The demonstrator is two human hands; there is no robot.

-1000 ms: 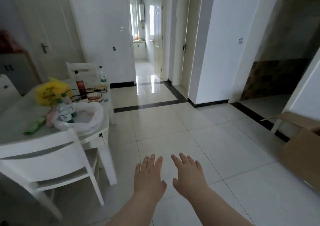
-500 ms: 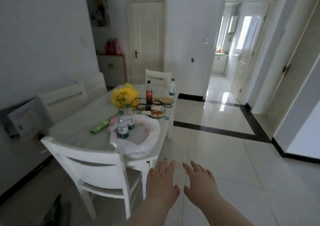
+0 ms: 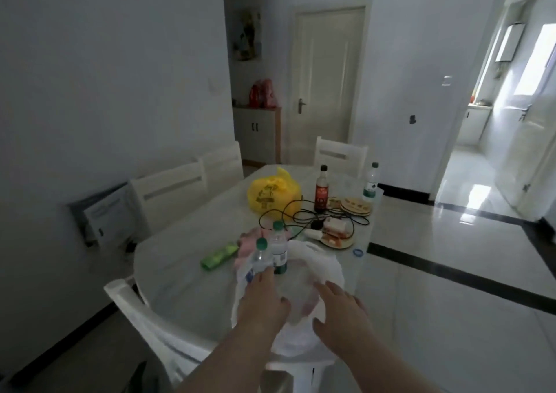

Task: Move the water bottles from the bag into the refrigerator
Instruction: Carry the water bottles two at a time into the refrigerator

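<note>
Since before, left hand (image 3: 262, 302) and right hand (image 3: 341, 311) have come forward over the bag (image 3: 324, 264) on the tabletop (image 3: 180, 272). Left fingers, straight, reach the nearer bottle (image 3: 260, 255) standing in the bag beside a second bottle (image 3: 279, 249); right fingers spread, holding nothing.

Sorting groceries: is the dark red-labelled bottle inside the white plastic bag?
No, the dark red-labelled bottle stands on the table, beyond the white bag.

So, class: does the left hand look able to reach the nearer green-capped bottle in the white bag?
Probably yes. The left hand is open, its fingertips close beside the nearer bottle, which stands in the open-mouthed white bag; nothing visible lies between them.
</note>
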